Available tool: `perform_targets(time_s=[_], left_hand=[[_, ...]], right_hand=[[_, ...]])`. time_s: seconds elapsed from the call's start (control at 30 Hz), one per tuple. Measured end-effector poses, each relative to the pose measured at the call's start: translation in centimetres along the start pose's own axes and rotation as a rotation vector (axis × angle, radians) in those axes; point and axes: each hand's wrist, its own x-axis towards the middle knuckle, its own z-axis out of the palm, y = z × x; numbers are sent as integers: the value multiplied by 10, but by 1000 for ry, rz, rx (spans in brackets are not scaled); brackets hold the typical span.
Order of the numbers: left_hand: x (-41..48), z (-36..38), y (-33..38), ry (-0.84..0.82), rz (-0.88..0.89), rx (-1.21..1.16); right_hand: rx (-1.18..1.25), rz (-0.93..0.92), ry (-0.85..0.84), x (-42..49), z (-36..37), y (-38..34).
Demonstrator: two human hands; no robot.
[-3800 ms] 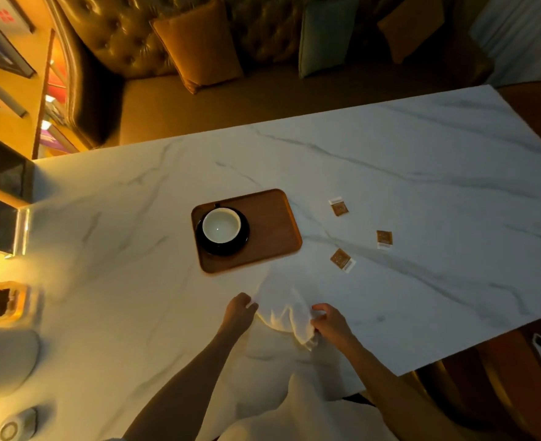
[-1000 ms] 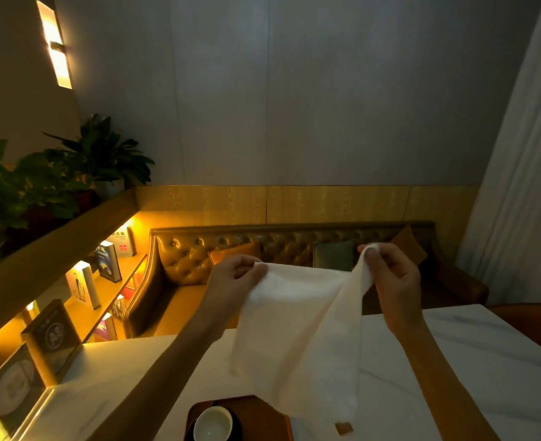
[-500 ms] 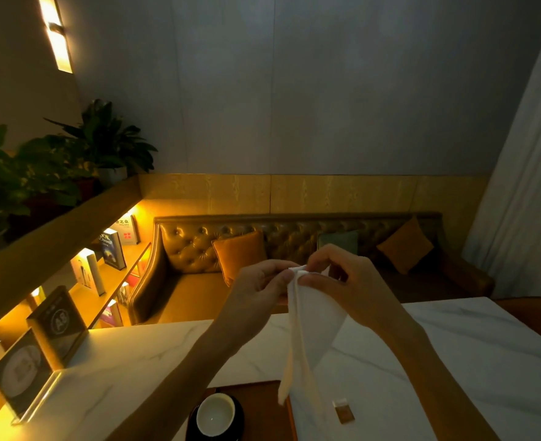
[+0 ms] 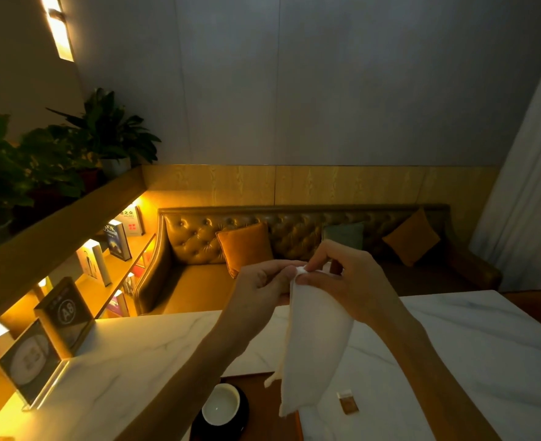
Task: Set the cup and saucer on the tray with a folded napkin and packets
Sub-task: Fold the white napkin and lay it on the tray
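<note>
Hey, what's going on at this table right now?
A person is folding a white napkin in mid-air, with the left hand and right hand pinching its top corners together so it hangs doubled. Below, the cup sits on its saucer on the tray. One packet lies on the table beside the tray, not on it yet.
</note>
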Motion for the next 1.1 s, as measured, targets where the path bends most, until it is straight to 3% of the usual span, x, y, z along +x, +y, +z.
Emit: perform_targets(time_s=[0.27,0.43,0.6,0.77,0.97,1.1], left_hand=[[5,-1,-1,-34,39,96],[8,-4,-1,-4,42,96],[10,-10,1,65,70,17],[13,-17,5,105,154,45],[18,-17,2,208,161,73],[17,-10,2,209,194,90]], right_hand=[[-148,-187,74,8,0,4],[-184,-155,111,6,5,7],[-161,-189,31,4,-10,13],[170,20,-213,1,-34,28],[246,-7,70,-4,-30,29],[168,40,108,-5,-26,32]])
